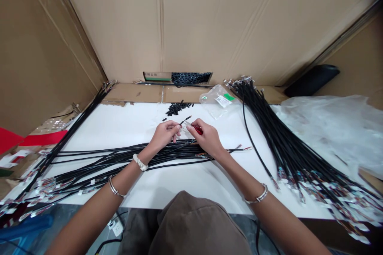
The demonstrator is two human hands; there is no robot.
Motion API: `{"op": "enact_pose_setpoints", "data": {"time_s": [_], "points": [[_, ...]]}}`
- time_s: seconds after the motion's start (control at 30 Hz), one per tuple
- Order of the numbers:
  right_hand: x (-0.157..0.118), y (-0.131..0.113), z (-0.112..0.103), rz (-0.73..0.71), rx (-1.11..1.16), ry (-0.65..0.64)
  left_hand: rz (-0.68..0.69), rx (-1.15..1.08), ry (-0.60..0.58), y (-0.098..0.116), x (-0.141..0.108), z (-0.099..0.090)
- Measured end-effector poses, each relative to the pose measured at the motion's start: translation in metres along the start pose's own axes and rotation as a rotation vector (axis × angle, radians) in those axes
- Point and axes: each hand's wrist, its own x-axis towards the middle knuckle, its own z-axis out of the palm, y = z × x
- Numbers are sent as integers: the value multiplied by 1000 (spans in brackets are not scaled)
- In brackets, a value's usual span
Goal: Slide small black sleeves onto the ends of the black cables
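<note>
Near the middle of the white table, my left hand [166, 132] pinches a thin black cable [181, 122] close to its end. A short black piece [188, 118] shows at the tip, pointing up and right. Opposite it, my right hand [206, 135] is closed around a small red-handled tool [198, 129]. The tool's pale tip points toward the cable end; whether they touch I cannot tell. Below both hands lies a bundle of black cables [167, 153] with stripped ends. Just beyond my fingers is a pile of short black tubes [177, 108].
A large fan of black cables [269, 127] covers the table's right side. Another cable bundle [74, 127] runs along the left edge. A clear plastic bag [220, 101] lies behind my right hand. Cardboard walls [191, 20] enclose the back and sides. Plastic sheeting [332, 127] is at far right.
</note>
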Motion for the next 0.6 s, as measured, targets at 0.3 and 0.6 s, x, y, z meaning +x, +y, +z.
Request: {"op": "enact_pose_setpoints", "data": {"time_s": [0.3,0.6], "points": [[0,2,1,-7,-77,21,-31,-24,-9,2,0,1],[2,4,2,-22,-97,14,-17,-34,-24,-1,1,1]]}}
